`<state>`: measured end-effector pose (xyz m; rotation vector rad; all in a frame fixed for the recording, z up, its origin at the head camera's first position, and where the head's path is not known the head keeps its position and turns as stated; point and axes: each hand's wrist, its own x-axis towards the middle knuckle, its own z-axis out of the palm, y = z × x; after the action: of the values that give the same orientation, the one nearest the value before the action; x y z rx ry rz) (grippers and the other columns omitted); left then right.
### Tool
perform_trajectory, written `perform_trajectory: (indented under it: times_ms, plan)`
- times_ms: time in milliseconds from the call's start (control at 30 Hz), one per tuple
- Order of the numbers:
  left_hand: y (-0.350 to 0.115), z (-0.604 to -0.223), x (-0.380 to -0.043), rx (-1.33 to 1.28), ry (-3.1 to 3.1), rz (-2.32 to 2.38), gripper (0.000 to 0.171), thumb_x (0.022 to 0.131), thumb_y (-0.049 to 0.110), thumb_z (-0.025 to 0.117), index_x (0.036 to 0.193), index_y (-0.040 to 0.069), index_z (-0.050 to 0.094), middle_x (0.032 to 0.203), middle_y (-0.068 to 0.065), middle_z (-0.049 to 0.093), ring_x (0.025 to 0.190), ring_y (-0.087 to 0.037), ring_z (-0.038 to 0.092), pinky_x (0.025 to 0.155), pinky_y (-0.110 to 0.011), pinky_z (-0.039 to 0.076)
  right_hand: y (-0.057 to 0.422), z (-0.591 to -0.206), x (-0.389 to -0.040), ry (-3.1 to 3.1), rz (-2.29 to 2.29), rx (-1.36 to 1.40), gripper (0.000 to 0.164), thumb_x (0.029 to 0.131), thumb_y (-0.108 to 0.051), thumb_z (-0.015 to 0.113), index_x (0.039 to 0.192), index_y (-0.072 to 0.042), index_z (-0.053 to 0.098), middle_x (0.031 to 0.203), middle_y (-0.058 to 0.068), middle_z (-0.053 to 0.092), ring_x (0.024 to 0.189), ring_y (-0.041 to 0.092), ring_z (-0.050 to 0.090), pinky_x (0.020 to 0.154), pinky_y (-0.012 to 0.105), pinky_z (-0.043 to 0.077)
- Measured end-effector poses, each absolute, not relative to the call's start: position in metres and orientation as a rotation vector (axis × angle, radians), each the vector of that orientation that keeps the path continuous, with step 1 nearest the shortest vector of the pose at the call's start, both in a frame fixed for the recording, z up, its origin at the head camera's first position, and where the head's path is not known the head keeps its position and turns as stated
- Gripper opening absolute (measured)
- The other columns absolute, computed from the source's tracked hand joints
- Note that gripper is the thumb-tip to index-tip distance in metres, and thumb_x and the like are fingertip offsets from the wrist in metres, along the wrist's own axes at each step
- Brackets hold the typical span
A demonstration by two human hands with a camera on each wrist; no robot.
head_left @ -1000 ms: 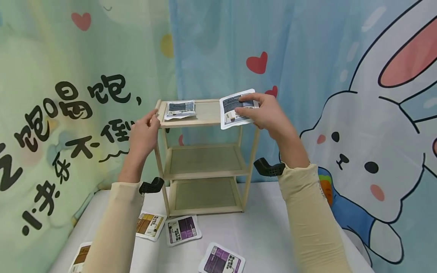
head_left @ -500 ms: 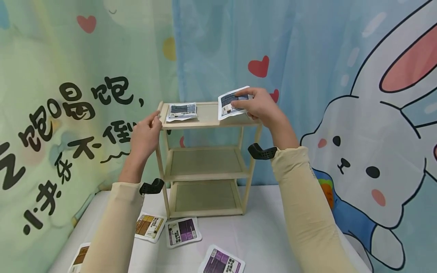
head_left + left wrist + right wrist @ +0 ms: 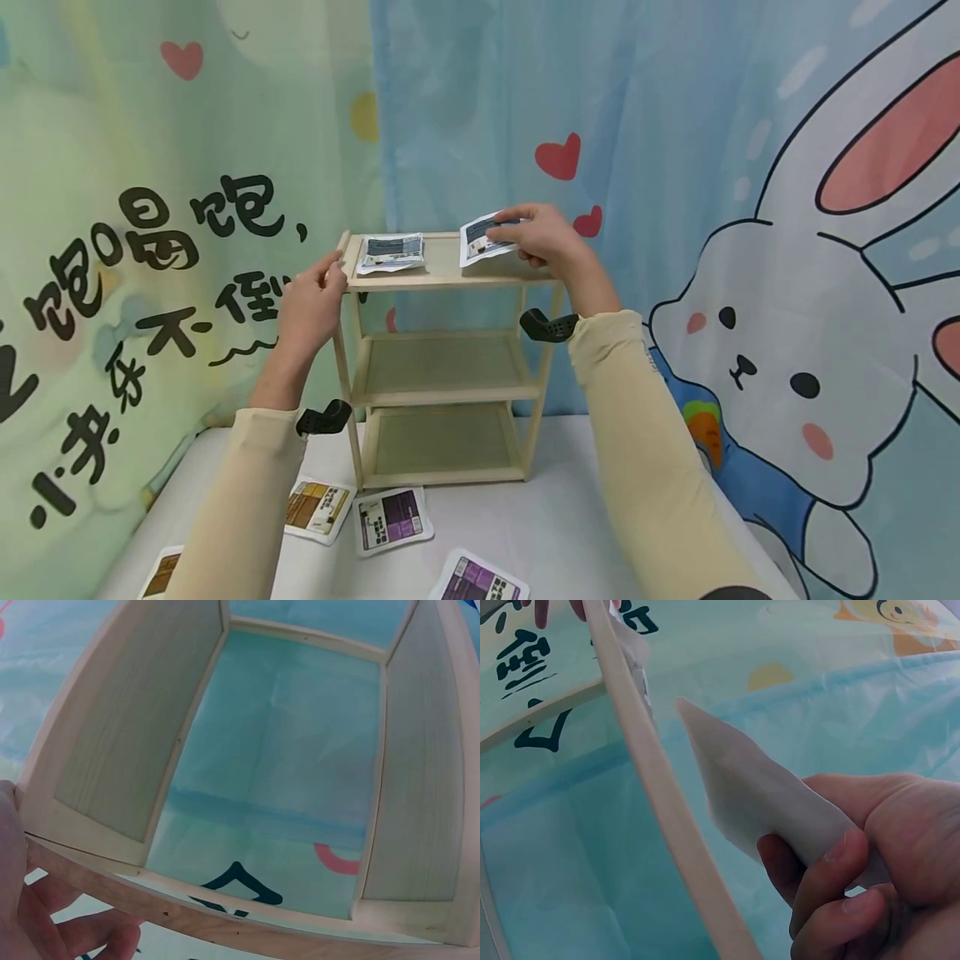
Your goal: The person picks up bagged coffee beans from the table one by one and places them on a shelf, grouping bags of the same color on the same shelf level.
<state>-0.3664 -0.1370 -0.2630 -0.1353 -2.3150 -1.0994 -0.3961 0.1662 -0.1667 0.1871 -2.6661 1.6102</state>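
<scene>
The left hand (image 3: 311, 302) gripped the wooden rack's edge (image 3: 346, 242); the right hand (image 3: 549, 242) pinched a tilted pouch (image 3: 476, 240), open room between it and a flat pouch (image 3: 392, 252).

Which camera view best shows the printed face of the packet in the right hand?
The head view: there the packet shows its blue and white print, though the right hand covers part of it. The right wrist view shows the packet larger, but only its plain pale side. The left wrist view does not show it.
</scene>
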Motion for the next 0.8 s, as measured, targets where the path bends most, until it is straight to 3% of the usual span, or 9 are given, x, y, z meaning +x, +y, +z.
perform_trajectory:
  times_ms: [267, 567, 800]
  plan:
    - [-0.139, -0.263, -0.367, -0.125, -2.312, -1.097, 0.053, 0.099, 0.039, 0.031, 0.143, 0.02, 0.051, 0.064, -0.006, 0.044, 0.046, -0.018, 0.03, 0.042, -0.03, 0.026, 0.157, -0.171, -0.412, -2.694, 1.628, 0.189, 0.046, 0.092, -0.026, 0.067, 0.135, -0.014, 0.057, 0.07, 0.001, 0.048, 0.048, 0.013, 0.032, 0.047, 0.026, 0.027]
    - [-0.139, -0.265, -0.367, -0.121, -2.309, -1.095, 0.052, 0.099, 0.039, 0.032, 0.144, 0.02, 0.051, 0.071, -0.008, 0.048, 0.049, -0.018, 0.031, 0.045, -0.031, 0.027, 0.157, -0.175, -0.415, -2.715, 1.555, 0.137, 0.039, 0.097, -0.028, 0.059, 0.133, -0.013, 0.059, 0.084, 0.002, 0.05, 0.054, 0.013, 0.041, 0.051, 0.026, 0.034]
    - [-0.139, -0.264, -0.368, -0.135, -2.301, -1.09, 0.051, 0.1, 0.038, 0.033, 0.143, 0.019, 0.051, 0.063, -0.006, 0.043, 0.046, -0.017, 0.029, 0.043, -0.03, 0.025, 0.158, -0.173, -0.411, -2.714, 1.499, 0.111, 0.04, 0.096, -0.025, 0.059, 0.134, -0.01, 0.058, 0.076, 0.002, 0.051, 0.051, 0.013, 0.042, 0.049, 0.025, 0.034]
